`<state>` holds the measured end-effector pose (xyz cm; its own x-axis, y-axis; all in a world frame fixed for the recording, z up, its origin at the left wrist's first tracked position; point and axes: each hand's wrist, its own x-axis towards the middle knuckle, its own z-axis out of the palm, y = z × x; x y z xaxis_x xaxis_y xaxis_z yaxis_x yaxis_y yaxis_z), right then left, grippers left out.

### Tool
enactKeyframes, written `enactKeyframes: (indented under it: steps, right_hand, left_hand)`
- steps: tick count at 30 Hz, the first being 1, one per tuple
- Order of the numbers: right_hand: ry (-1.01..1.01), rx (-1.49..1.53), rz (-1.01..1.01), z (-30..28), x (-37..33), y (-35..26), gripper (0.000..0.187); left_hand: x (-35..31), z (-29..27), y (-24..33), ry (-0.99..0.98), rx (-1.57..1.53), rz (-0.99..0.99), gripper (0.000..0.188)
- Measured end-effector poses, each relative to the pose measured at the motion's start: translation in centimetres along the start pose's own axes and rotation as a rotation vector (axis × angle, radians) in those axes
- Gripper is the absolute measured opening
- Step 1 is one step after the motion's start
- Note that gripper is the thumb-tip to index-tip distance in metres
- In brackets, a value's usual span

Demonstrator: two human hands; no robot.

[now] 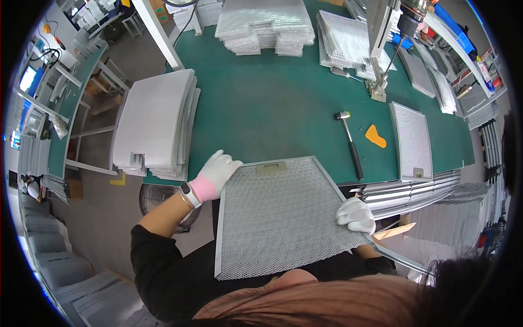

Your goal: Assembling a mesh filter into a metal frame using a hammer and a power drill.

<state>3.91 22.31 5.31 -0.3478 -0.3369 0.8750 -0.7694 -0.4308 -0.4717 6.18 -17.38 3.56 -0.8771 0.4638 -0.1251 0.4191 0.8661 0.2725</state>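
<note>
A silver mesh filter panel with a thin metal frame leans over the table's front edge towards my body. Its far edge carries a small latch plate. My left hand, in a white glove with a pink cuff, grips the panel's far left corner. Closed round the right edge is my right hand, also in a white glove; its fingertips are partly hidden. From just below it, a narrow metal frame strip sticks out to the right. The panel's near edge shows bare mesh.
On the green table lie a hammer, an orange scraper-like piece and a framed filter. Mesh sheets are stacked at left and far middle. A press-like tool stands at far right. Metal strips sit below the table's right edge.
</note>
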Motion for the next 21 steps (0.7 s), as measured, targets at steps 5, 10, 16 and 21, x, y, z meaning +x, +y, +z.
enactKeyframes:
  steps: [5, 10, 16, 21]
  right_hand:
    - [-0.178, 0.058, -0.035, -1.1, 2.4, 0.6, 0.021]
    - [0.087, -0.179, 0.04, 0.5, 7.0, 2.6, 0.027]
    - [0.536, -0.386, 0.336, 3.0, 8.1, 9.1, 0.076]
    - [0.254, -0.995, 0.368, 6.0, 1.0, 13.8, 0.134]
  left_hand:
    - [-0.8, -0.2, 0.9, 0.01, 0.162, -0.179, 0.043]
    - [-3.8, -7.0, 4.9, 0.387, -0.76, 0.544, 0.031]
    - [0.4, -8.1, 4.9, 1.305, -0.817, 0.213, 0.016]
    - [3.5, -10.0, 3.3, 1.354, -1.087, -0.001, 0.017]
